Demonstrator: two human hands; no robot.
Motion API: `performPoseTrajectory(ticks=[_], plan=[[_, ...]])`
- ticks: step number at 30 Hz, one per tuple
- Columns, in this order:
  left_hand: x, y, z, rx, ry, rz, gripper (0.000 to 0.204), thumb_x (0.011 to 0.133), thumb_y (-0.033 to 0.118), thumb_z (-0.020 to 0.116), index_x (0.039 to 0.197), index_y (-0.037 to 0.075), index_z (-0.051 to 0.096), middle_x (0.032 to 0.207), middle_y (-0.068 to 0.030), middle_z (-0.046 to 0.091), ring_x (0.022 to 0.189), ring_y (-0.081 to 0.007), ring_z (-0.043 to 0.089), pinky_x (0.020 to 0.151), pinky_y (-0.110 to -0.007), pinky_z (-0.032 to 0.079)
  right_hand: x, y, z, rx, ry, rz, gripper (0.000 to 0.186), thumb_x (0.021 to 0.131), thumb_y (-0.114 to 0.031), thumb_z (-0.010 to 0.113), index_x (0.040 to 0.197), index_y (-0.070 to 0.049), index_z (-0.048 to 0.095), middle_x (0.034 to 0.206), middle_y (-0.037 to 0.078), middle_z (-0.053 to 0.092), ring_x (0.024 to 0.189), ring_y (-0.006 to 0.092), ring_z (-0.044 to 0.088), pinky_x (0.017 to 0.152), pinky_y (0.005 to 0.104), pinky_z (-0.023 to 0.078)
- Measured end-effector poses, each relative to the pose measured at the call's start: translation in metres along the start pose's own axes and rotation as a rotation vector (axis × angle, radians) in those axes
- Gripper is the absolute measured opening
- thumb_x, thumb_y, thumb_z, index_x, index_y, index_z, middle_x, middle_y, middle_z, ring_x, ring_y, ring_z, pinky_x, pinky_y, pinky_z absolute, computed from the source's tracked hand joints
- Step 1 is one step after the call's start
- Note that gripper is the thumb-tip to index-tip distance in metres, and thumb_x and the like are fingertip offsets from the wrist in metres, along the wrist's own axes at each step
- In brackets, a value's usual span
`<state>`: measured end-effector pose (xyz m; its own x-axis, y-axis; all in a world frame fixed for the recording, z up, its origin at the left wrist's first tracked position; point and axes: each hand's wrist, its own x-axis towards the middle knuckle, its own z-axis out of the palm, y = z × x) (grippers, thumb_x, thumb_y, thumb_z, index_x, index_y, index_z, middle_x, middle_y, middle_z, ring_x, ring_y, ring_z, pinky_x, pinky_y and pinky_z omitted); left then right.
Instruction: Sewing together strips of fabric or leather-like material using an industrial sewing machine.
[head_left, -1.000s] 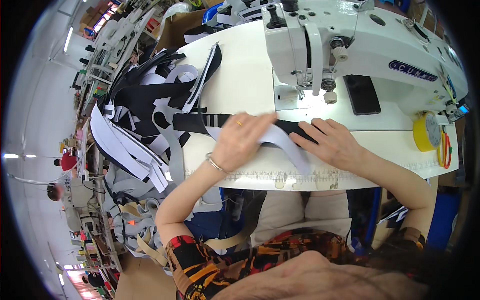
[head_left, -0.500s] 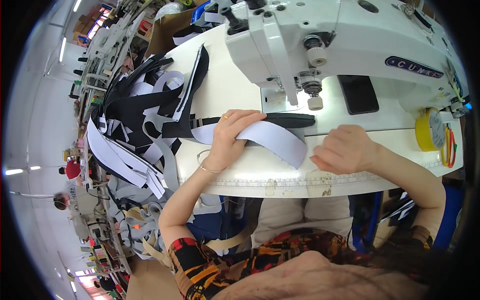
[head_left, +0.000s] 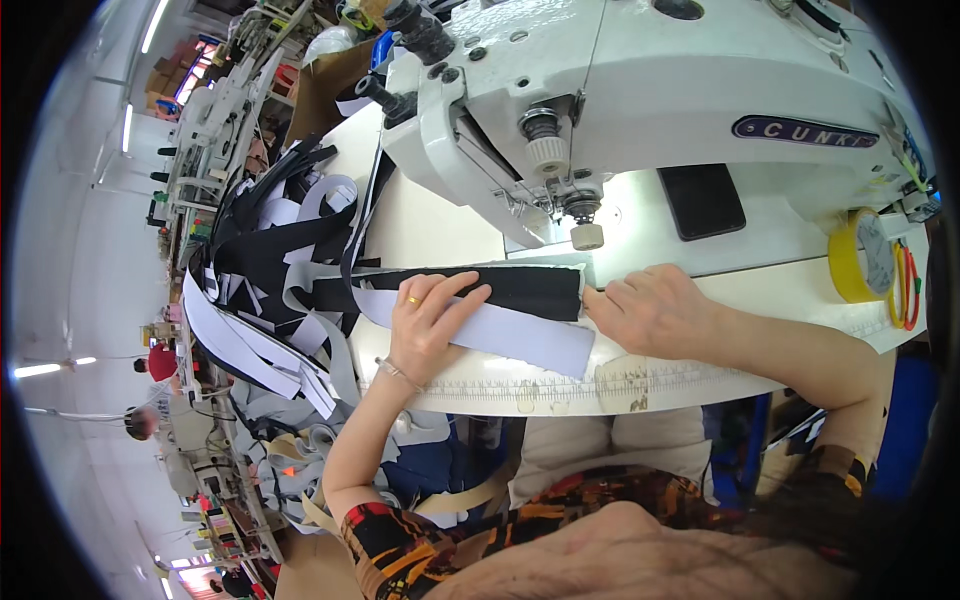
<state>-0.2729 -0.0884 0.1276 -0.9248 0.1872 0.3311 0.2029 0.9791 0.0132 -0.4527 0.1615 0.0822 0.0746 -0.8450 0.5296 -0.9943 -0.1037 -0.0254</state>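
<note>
On the white tabletop lies a black fabric strip point(head_left: 525, 290) with a pale upper edge, below the sewing machine's needle area. A white strip point(head_left: 535, 340) curves from the left to lie along its near side. My left hand point(head_left: 430, 330) has bent fingers over both strips, gripping them, with the thumb mostly hidden. My right hand point(head_left: 645, 310) is closed at the black strip's right end, its fingertips pinching that end. The white sewing machine point(head_left: 640, 120) stands over the table, partly hiding the needle plate.
A tangled pile of black, white and grey strips point(head_left: 270, 250) covers the table's left. A black phone point(head_left: 700, 200), yellow tape roll point(head_left: 858, 260) and orange scissors point(head_left: 908, 285) lie to the right. A printed ruler runs along the near edge. Other workstations and people point(head_left: 160, 365) appear at far left.
My right hand left the strip, then came back to grip its right end. My left hand has shifted leftward. The black strip now shows a wider face, with the white strip straighter below it.
</note>
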Motion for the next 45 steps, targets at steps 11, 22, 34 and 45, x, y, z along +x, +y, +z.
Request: performPoseTrajectory(ticks=[11,22,34,45], plan=[[0.032,0.011,0.016,-0.208,-0.022,0.025,0.056,0.062,0.012,0.077,0.117,0.018,0.069,0.129,-0.0109,0.060,0.096,-0.0284,0.059,0.086,-0.040,0.047,0.001,-0.003,-0.001,0.022,0.003,0.111,0.028,0.078,-0.012,0.064,0.103,-0.001,0.069,0.064,0.001,0.053,0.052,0.0113,0.055,0.044,0.0254,0.041],[0.032,0.013,0.022,-0.157,0.075,0.042,0.055,0.058,0.020,0.079,0.113,0.016,0.071,0.116,-0.0044,0.065,0.093,-0.0228,0.058,0.082,-0.037,0.046,0.001,-0.005,-0.004,0.012,-0.117,0.143,0.031,0.079,-0.012,0.064,0.108,-0.003,0.067,0.071,0.001,0.056,0.059,0.0124,0.056,0.049,0.0261,0.042],[0.034,0.017,0.015,-0.152,0.003,0.075,0.054,0.063,0.019,0.072,0.117,0.014,0.069,0.124,-0.0045,0.063,0.090,-0.0258,0.056,0.078,-0.036,0.045,0.003,0.000,-0.008,0.035,0.178,0.110,0.036,0.075,-0.014,0.066,0.110,-0.006,0.068,0.072,0.001,0.054,0.059,0.0123,0.054,0.048,0.0252,0.041],[0.030,-0.005,-0.008,0.096,0.114,0.079,0.057,0.066,0.014,0.066,0.123,0.017,0.067,0.120,-0.0093,0.065,0.093,-0.0216,0.063,0.082,-0.035,0.049,0.001,0.002,0.002,0.041,0.045,0.186,0.041,0.073,-0.012,0.068,0.114,-0.006,0.068,0.069,0.001,0.050,0.060,0.0127,0.052,0.046,0.0270,0.040]])
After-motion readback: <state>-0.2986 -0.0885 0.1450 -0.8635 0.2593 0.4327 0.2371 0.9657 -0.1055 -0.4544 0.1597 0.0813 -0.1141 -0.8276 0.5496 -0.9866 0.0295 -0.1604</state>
